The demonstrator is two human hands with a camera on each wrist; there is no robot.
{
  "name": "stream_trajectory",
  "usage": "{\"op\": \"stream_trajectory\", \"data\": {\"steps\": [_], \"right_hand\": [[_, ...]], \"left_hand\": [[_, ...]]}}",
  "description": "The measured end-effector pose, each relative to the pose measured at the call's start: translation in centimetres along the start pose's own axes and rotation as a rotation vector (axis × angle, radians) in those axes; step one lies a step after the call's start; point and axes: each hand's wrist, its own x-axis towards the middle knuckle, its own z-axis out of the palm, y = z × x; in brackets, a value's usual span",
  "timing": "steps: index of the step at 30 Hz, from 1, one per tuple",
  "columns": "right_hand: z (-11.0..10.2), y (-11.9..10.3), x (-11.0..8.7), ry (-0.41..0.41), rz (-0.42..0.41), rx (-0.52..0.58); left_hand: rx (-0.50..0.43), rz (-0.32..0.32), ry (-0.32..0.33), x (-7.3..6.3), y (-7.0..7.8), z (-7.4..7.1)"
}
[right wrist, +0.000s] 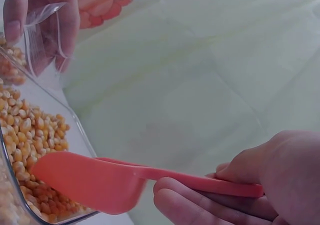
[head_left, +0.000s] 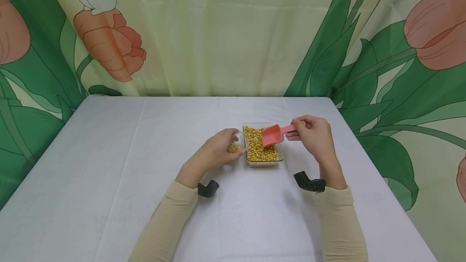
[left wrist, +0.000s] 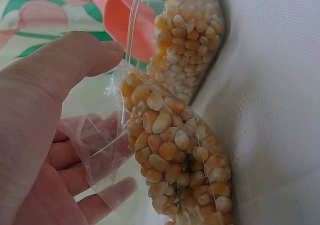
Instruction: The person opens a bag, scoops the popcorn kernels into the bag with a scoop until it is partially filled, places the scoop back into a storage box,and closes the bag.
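Note:
My left hand (head_left: 218, 148) holds a clear plastic bag (left wrist: 172, 150) partly filled with corn kernels. In the left wrist view the thumb lies at the bag's mouth and the other fingers are behind the film. Right beside the bag stands a clear rectangular container (head_left: 263, 164) with a dark rim, full of yellow corn kernels (head_left: 255, 142). My right hand (head_left: 314, 138) grips a pink scoop (head_left: 272, 135) by its handle, thumb on top. The scoop's bowl is tilted over the container, its tip at the kernels in the right wrist view; its inside is hidden there.
A white cloth covers the table (head_left: 91, 181). Behind it hangs a pale curtain (head_left: 225, 31) printed with tulips, leaves and a carrot. Each wrist wears a black camera mount (head_left: 309, 182).

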Motion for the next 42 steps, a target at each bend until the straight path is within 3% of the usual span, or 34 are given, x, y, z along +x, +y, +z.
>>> {"op": "stream_trajectory", "data": {"steps": [19, 42], "right_hand": [[1.4, 0.1, 0.2, -0.020, -0.023, -0.073], [1.4, 1.5, 1.1, -0.076, 0.099, 0.030]], "left_hand": [[-0.013, -0.018, -0.012, 0.0, -0.1, -0.1], [-0.022, -0.020, -0.016, 0.1, 0.0, 0.0]]}}
